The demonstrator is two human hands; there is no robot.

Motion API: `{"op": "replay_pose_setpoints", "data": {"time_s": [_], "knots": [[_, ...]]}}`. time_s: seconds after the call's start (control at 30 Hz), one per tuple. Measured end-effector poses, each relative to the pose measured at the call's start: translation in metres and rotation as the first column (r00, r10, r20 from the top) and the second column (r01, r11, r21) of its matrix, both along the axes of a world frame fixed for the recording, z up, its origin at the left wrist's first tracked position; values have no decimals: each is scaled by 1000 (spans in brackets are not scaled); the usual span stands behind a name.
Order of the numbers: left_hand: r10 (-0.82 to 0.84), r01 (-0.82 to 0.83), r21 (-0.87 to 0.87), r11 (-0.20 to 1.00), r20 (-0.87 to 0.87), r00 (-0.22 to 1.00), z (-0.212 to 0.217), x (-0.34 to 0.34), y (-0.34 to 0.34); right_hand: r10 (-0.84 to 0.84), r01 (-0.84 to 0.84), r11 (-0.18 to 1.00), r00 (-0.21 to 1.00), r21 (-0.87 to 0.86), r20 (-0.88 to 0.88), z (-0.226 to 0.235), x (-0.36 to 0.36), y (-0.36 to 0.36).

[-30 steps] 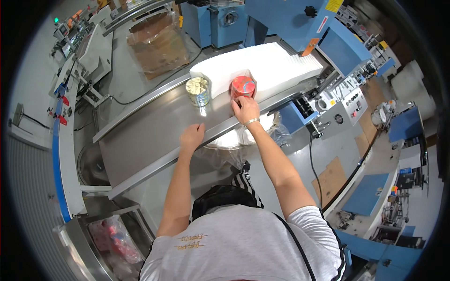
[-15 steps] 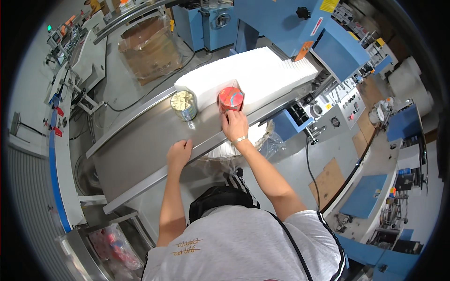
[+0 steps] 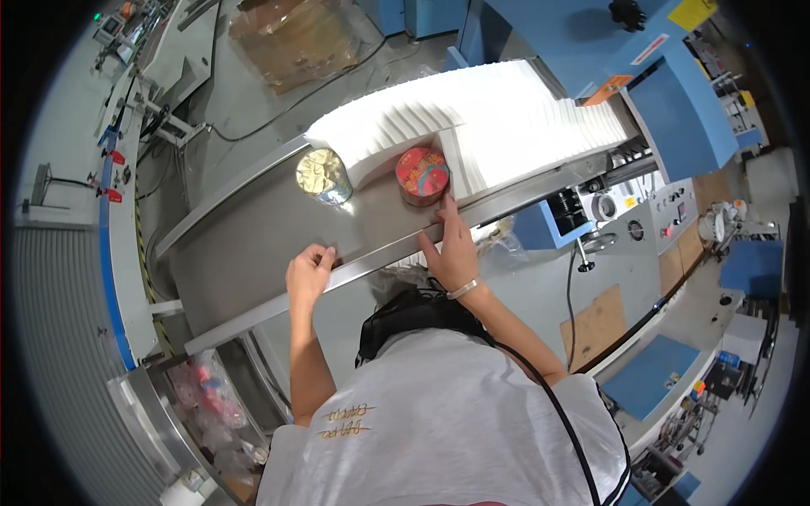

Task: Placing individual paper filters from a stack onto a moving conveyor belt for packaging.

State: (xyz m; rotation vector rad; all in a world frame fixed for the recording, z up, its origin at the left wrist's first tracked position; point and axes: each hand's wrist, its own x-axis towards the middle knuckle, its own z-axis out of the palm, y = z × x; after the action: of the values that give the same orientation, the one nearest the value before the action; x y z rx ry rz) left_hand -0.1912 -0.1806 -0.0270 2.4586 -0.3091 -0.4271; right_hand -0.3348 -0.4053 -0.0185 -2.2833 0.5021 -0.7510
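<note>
A red printed cylinder (image 3: 423,174) stands on the metal chute (image 3: 245,244), against the end of a long row of stacked white sheets (image 3: 515,118); whether it is a tin or a stack of round pieces I cannot tell. To its left is a cylinder with a crinkled gold top (image 3: 323,175). My right hand (image 3: 454,251) is at the near rail, thumb and forefinger apart, one fingertip at the red cylinder's near lower side. Over the rail farther left, my left hand (image 3: 310,271) has its fingers curled in, with nothing visible in them.
A blue machine (image 3: 574,42) stands at the chute's far right end, with a control panel (image 3: 666,219) beside it. Behind the chute is a plastic-lined carton (image 3: 295,42). Bagged pink and red items (image 3: 207,388) lie in a bin at lower left.
My right hand has come off the red cylinder's top edge toward the near rail, its fingers spreading. The white row by the cylinders has spread into a curve. The head view has shifted.
</note>
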Motion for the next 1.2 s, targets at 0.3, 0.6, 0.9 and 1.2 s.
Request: {"op": "replay_pose_setpoints", "data": {"time_s": [0.3,0.6,0.9,1.2], "knots": [[86,-87,-330,940,-18,996,-8,-6,-28,167,-171,985,979,-19,-116,13,-9,-28],[-305,352,-337,873,186,934,38,-17,-150,97,-95,995,953,22,-289,28,-14,-32],[-405,453,-358,817,204,891,35,-6,-145,17,2,998,941,55,-337,35,-12,-24],[108,152,-260,954,766,634,58,82,-97,197,-110,947,940,301,-278,52,-10,-24]]}}
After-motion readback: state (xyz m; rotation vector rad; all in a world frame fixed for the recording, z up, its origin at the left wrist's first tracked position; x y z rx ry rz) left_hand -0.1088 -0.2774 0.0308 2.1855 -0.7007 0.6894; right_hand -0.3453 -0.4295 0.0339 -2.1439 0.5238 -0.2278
